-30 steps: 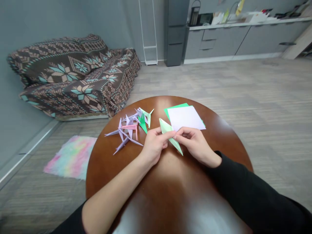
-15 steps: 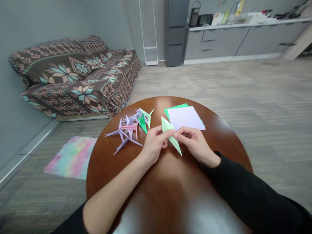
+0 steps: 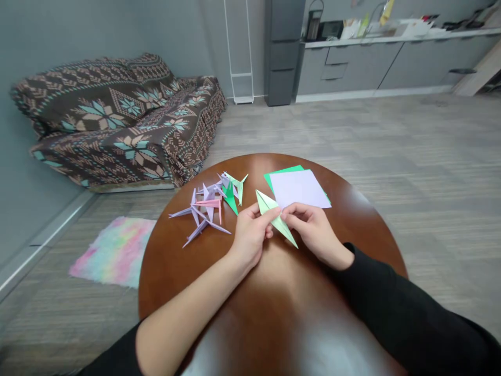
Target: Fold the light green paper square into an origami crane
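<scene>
A light green folded paper (image 3: 287, 233), shaped like a long narrow diamond, is held above the table in both hands. My left hand (image 3: 252, 230) grips its middle, the thumb lying across the top and the fingers beneath. On the right edge, my right hand (image 3: 311, 227) pinches the paper between thumb and fingertips. The paper slants from upper left to lower right, with a crease line down its upper half. To the left of my hands lie several folded paper figures, among them purple ones (image 3: 194, 210), a pink one (image 3: 209, 203), a dark green one (image 3: 230, 197) and a light green one (image 3: 239, 185).
Beyond my right hand, a purple sheet (image 3: 299, 188) rests on green sheets (image 3: 290, 169) on the round brown table (image 3: 270, 303). A patterned sofa (image 3: 129, 120) and a fluffy rainbow mat (image 3: 113, 253) are at the left. Grey kitchen cabinets (image 3: 360, 68) line the back.
The light green paper has turned slightly, its lower tip swinging to the right and its upper tip to the left. Both hands keep their hold.
</scene>
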Tool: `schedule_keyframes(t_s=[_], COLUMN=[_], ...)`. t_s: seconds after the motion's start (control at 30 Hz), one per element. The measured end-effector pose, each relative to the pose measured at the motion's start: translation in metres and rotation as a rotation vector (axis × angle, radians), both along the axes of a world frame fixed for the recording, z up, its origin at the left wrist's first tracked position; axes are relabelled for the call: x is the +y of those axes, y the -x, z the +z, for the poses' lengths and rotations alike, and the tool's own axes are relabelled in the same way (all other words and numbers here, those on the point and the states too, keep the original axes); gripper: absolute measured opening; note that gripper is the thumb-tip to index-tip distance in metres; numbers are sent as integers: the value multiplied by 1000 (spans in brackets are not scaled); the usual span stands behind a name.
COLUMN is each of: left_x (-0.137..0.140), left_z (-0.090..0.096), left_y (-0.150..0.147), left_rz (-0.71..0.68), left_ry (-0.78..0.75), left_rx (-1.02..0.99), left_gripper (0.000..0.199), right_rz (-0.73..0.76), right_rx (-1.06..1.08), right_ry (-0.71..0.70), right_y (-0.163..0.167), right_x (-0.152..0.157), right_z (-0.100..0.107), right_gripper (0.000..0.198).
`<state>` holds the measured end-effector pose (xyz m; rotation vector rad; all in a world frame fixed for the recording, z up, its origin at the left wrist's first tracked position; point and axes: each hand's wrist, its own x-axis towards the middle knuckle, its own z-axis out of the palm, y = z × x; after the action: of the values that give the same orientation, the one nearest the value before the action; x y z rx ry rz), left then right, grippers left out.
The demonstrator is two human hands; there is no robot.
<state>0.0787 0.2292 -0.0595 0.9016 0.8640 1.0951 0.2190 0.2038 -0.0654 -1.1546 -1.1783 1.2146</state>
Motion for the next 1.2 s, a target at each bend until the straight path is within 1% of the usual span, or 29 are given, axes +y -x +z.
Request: schedule_keyframes(t_s=[0.07, 0.13, 0.3, 0.5, 0.67, 0.73, 0.83, 0.93, 1.0, 1.1, 1.2], left_x=[0, -1, -3, 2, 11, 12, 10, 8, 6, 6, 9], left_z=[-1, -2, -4, -2, 6, 8, 8, 2, -3, -7, -3], left_y=[0, 1, -1, -1, 5, 6, 6, 4, 2, 2, 4], left_rz=[-39, -40, 75, 166, 286, 269, 156, 56, 25, 26, 94], left_ry=[40, 41, -25, -8, 16, 27, 43, 26, -3, -38, -53], left_rx=[0, 19, 1, -9, -54, -54, -31, 56, 105, 104, 64], left_gripper=[23, 25, 27, 29, 32, 34, 37, 36, 34, 31, 32], right_rz=[0, -7, -22, -38, -3, -2, -33, -39, -26, -8, 7], right_rx=[1, 7, 44, 50, 26, 22, 0, -13, -16, -27, -32], right_ry=[-16, -21, 56, 129, 181, 174, 167, 150, 132, 109, 112], right_y=[0, 0, 1, 2, 1, 0, -2, -3, -3, -3, -3], right_x=[0, 0, 1, 2, 0, 0, 1, 1, 1, 1, 1], right_z=[-1, -2, -1, 1, 1, 1, 2, 2, 1, 0, -1], right_gripper=[17, 15, 15, 12, 9, 9, 11, 14, 15, 14, 10])
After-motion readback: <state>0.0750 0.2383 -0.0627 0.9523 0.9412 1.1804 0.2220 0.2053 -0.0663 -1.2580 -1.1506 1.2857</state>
